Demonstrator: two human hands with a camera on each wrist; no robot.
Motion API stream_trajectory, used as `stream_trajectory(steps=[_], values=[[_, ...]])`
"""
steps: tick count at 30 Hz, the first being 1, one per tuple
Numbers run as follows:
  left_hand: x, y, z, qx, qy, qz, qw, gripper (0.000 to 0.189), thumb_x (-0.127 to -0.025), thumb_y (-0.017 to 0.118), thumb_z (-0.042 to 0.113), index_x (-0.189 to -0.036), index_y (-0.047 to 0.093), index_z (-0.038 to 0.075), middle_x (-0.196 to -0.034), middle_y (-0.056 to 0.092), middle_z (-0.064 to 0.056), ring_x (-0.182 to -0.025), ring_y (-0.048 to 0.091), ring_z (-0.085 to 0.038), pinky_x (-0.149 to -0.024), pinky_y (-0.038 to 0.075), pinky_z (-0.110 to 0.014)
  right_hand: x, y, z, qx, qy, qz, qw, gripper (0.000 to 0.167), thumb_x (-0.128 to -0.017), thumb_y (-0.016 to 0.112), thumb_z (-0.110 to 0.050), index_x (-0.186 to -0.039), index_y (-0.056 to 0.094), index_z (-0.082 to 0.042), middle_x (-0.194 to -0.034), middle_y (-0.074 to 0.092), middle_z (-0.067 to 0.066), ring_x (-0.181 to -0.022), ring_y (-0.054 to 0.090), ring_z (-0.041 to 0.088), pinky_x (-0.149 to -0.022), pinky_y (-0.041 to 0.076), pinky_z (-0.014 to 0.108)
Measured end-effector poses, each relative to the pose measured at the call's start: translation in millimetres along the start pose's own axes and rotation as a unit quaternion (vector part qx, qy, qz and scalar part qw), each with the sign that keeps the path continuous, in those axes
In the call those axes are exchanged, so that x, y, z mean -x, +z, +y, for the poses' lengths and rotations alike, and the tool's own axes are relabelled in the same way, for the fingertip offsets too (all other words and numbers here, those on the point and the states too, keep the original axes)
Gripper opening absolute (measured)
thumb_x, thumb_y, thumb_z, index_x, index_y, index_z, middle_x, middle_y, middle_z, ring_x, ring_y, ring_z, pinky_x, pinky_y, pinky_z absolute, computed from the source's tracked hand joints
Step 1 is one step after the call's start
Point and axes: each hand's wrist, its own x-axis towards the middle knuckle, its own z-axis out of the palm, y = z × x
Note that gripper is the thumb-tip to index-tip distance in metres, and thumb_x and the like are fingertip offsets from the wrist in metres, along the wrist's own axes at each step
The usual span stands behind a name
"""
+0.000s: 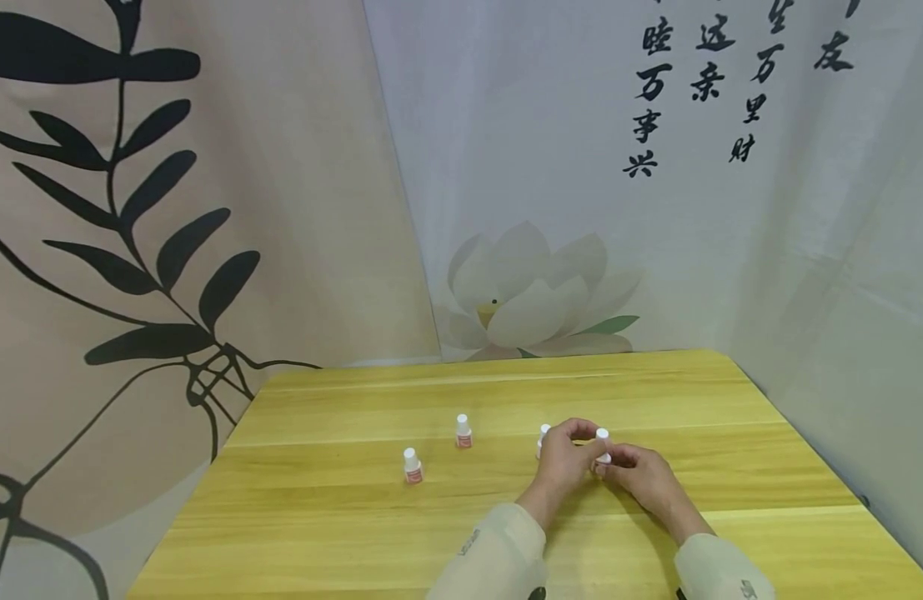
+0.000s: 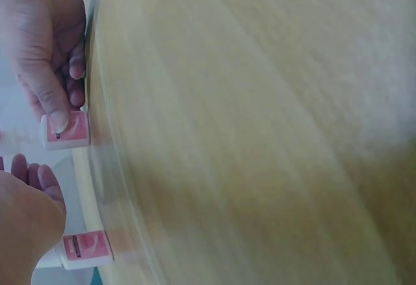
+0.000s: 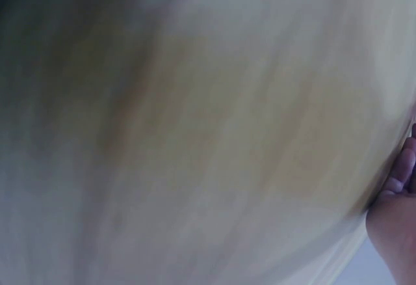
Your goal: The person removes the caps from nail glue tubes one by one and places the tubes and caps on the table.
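My right hand (image 1: 649,482) pinches a small white bottle (image 2: 68,130) with a pink label, its thumb pressed on the label in the left wrist view. A narrow, pale, see-through tip shows at the bottle's top there. My left hand (image 1: 562,462) comes in from the other side, its thumb and forefinger around the white cap (image 1: 602,434). Just left of that hand a similar bottle (image 2: 88,247) stands, partly hidden by it in the head view. Only part of my right hand (image 3: 395,213) shows at the edge of the right wrist view.
Two more capped bottles stand upright on the wooden table (image 1: 318,533), one nearer me (image 1: 412,467) and one farther back (image 1: 464,432). A cloth backdrop (image 1: 341,167) with printed leaves, a lotus and writing hangs behind the table.
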Motion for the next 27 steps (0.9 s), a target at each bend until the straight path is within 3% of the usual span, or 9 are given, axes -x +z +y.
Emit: stream_trajectory(steps=[27], values=[[-2.2,0.6,1.9,0.005,0.002,0.006,1.0,0.014,-0.083,0.079,0.013,-0.093,0.07,0.018,-0.093,0.066,0.009,-0.088,0.062,-0.011,-0.071,0.054,-0.028,-1.0,1.0,0.2,0.016,0.001,0.008,0.9998,0.045,-0.091,0.074,-0.034,-0.125,0.067,-0.005,-0.12,0.068,0.01,-0.116,0.058,0.031,-0.099,0.042,0.055]])
